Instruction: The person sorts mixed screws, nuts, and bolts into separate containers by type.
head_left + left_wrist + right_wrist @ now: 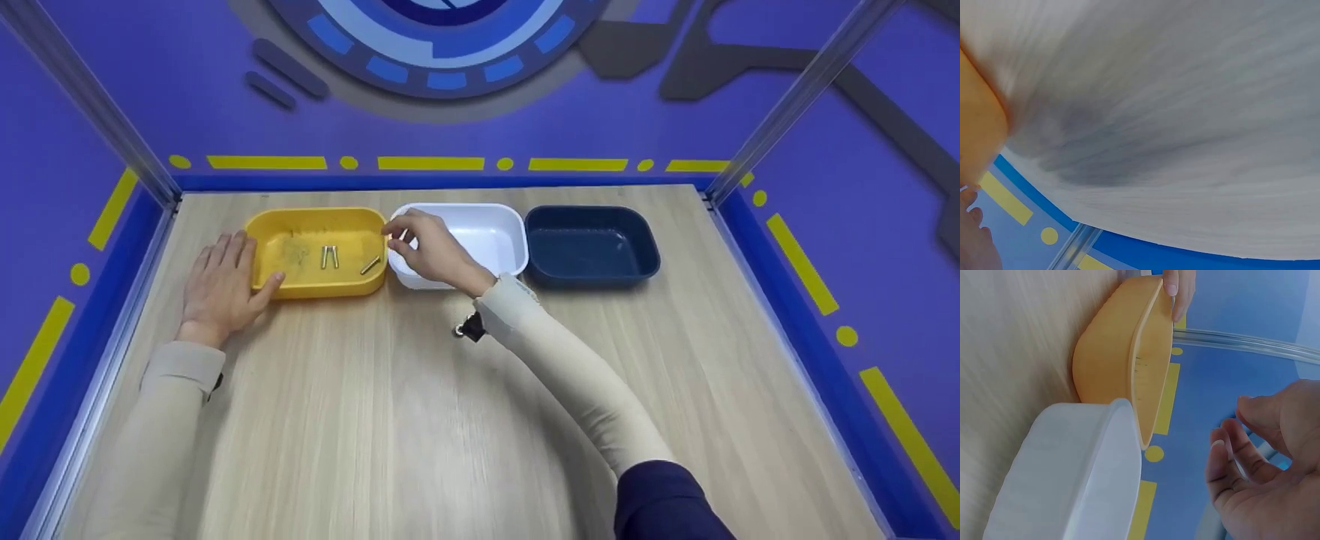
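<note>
Yellow tub point(319, 289) sits on the wooden tabletop point(390, 420), leftmost of three tubs in a row. Landmark for everything below.

Inside the yellow tub: small brass-coloured metal pins point(330, 256), a pair lying side by side near the middle, one more point(370, 265) angled toward the tub's right wall. Some fine yellowish debris left of the pair; too small to identify.

Left hand point(221, 285) lies flat against the yellow tub's left end, fingers straight, thumb hooked over the near-left rim. Holding nothing. Right wrist view shows its fingertip point(1171, 287) on the rim.

White tub point(495, 232) touches the yellow tub's right side. Right hand point(427, 247) hovers over the seam between the two, above the white tub's left edge, fingers loosely curved with the tips drawn toward the thumb. Right wrist view shows the palm point(1266, 489) empty, nothing pinched.

Dark blue tub point(592, 244) stands just beyond the white one, farthest from the yellow tub.
</note>
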A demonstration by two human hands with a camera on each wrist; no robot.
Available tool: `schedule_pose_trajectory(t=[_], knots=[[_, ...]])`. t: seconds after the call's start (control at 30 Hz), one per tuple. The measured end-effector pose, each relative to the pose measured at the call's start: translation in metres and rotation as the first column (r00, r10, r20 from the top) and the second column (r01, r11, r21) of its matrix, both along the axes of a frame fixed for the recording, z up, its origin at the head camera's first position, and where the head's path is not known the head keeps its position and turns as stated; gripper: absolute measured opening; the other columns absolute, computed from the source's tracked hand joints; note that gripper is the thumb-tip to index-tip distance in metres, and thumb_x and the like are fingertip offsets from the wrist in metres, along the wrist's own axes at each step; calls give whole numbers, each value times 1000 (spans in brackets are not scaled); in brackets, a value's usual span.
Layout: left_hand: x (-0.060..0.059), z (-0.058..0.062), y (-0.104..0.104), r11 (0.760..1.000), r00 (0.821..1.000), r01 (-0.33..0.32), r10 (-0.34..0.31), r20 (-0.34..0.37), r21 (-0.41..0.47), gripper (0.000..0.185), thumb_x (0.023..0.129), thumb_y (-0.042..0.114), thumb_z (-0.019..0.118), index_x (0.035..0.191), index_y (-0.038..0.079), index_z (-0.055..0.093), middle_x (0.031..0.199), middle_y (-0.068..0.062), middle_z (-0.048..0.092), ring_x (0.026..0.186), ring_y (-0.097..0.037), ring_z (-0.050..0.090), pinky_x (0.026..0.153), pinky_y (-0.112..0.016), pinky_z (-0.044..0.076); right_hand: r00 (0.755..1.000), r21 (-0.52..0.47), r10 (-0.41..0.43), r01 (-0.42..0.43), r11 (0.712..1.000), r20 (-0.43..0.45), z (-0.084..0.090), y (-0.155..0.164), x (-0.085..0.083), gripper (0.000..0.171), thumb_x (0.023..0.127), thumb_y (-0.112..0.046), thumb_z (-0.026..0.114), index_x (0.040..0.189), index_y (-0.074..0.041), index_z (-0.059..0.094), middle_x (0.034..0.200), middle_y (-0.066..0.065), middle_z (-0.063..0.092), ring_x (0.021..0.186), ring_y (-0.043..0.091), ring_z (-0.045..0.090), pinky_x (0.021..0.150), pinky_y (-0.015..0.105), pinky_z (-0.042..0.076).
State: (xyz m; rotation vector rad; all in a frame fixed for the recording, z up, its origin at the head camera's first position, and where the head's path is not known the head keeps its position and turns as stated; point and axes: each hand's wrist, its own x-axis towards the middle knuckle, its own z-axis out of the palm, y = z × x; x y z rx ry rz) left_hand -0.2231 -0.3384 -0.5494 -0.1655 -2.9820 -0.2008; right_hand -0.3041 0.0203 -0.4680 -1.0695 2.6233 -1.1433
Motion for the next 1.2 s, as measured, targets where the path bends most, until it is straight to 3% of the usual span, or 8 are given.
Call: schedule_pose_trajectory(t=[0.27,0.43,0.77,1.0,1.2], knots=[[-3,-2,16,997,999,10,-6,-41,82,87,107,61,45,160,-8,39,168,-31,35,158,-51,25,132,-64,15,1000,-61,-10,9,998,-18,-5,29,5,20,104,-5,66,121,2,75,113,16,74,98,28,72,94,46,61],[-9,-6,38,994,999,28,-25,-37,102,91,105,64,46,163,-5,36,169,-28,34,161,-48,22,135,-61,11,1000,-70,-27,26,997,-6,-13,46,12,20,104,-6,67,120,1,76,114,15,74,99,28,71,93,48,62],[-21,-9,82,986,990,90,-73,-124,138,89,102,64,53,161,-2,42,168,-25,40,160,-46,27,133,-60,18,998,-76,-16,11,997,-66,-25,82,19,17,103,-4,68,117,3,76,112,20,75,97,31,72,86,52,63],[-26,-11,106,979,983,125,-101,-152,163,87,101,64,53,159,-1,45,167,-24,43,159,-46,30,134,-59,16,999,-42,-40,39,998,-21,-33,104,28,21,104,-8,69,120,4,75,113,18,75,96,27,72,76,34,61],[-30,-17,130,964,980,147,-112,-163,223,85,101,64,54,158,1,47,165,-21,46,160,-44,30,133,-59,20,997,-104,-76,79,991,32,-46,116,39,20,101,-8,73,117,3,76,106,14,76,94,26,72,73,24,55]])
